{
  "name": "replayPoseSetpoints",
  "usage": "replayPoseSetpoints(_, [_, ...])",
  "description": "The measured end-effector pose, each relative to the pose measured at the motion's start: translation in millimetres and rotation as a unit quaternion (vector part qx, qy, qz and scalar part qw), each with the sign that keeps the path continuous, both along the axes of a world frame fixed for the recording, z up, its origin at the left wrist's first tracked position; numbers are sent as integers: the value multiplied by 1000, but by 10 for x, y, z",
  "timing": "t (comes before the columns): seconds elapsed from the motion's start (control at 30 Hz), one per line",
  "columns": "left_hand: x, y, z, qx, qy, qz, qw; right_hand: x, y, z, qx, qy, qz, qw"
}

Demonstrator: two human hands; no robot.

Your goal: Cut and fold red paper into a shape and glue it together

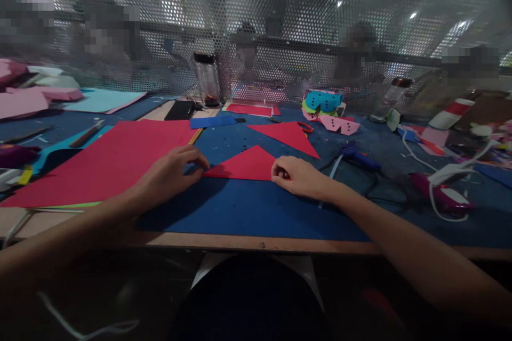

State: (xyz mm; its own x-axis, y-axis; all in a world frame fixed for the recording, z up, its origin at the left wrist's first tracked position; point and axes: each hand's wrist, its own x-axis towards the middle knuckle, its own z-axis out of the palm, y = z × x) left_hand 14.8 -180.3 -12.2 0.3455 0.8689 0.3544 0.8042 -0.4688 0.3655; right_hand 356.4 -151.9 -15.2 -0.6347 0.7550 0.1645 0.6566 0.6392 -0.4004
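A red paper triangle lies near the front of the blue work mat, its long edge toward me. My left hand has thumb and forefinger closed at its left corner. At the opposite corner my right hand is curled with fingers pressed together, hiding that end of the paper. A second red triangle lies just behind, partly over scissors with orange handles. Large red sheets are stacked to the left, under my left forearm.
A blue glue gun and a purple device with a white cord lie to the right. Behind stand a clear bottle, a black phone and cut blue and pink paper masks. A perforated metal screen borders the table; people sit beyond.
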Motion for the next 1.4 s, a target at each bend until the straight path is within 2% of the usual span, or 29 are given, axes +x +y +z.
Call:
replayPoseSetpoints(0.1, [166,-42,33,31,37,-81,996,-1,-2,8,2,-2,2,1000])
replayPoseSetpoints(0.2, [285,13,23,43,69,-154,985,1,-5,17,9,-8,4,1000])
replayPoseSetpoints(0.33, [336,135,-27,62,94,-196,974,8,-11,21,28,-13,20,999])
replayPoseSetpoints(0.67, [306,164,-137,129,126,-204,962,10,-40,35,75,-31,47,996])
replayPoseSetpoints(1.0, [332,184,-167,119,123,-188,967,-6,-24,23,142,-78,79,984])
replayPoseSetpoints(1.27, [332,184,-141,88,88,-203,971,-13,-79,116,95,-84,72,989])
replayPoseSetpoints(1.4, [337,207,-141,60,57,-186,979,-20,-89,126,78,-75,49,993])
